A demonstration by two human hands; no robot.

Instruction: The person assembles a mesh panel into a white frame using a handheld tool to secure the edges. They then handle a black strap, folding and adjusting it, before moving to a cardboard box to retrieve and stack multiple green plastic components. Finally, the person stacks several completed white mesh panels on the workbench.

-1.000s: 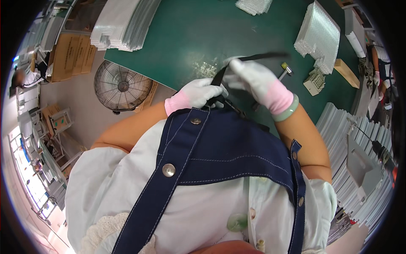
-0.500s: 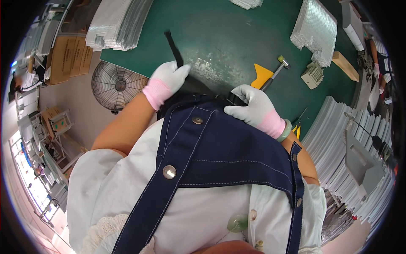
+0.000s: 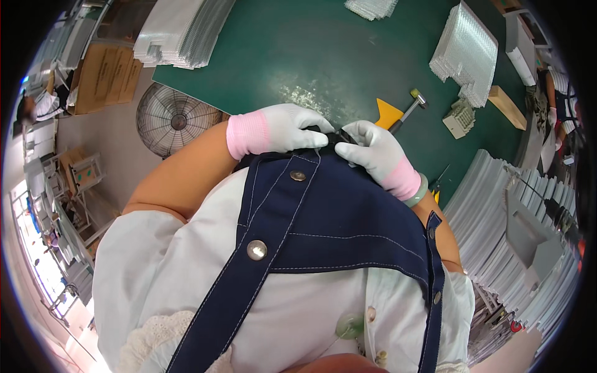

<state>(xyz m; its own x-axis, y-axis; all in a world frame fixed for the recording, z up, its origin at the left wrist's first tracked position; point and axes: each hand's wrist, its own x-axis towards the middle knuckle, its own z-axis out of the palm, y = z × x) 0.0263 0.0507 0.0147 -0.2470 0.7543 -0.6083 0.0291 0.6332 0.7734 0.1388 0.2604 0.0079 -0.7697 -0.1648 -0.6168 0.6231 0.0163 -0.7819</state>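
Both my hands wear white gloves with pink cuffs and meet in front of my waist, above the navy apron bib (image 3: 360, 211). My left hand (image 3: 289, 128) has its fingers closed on a black strap (image 3: 336, 138). My right hand (image 3: 375, 152) pinches the same dark bundle from the other side, fingertips close to the left ones. Whether a buckle sits between them is hard to make out, since the fingers cover most of it. A yellow triangular scraper (image 3: 388, 114) and a hammer (image 3: 410, 109) lie on the green table beyond my right hand.
Stacks of silvery perforated sheets (image 3: 180, 34) stand on the green table (image 3: 280, 43). A grey block (image 3: 459, 118) and a wooden bar (image 3: 507, 107) lie at right, beyond long pale profiles (image 3: 479, 211). A floor fan (image 3: 178, 120) stands left, near cardboard boxes (image 3: 109, 74). Another person (image 3: 556, 99) is far right.
My left hand has moved right and inward, bringing the strap's loose end from over the table's edge to my right hand. My right hand has hardly shifted.
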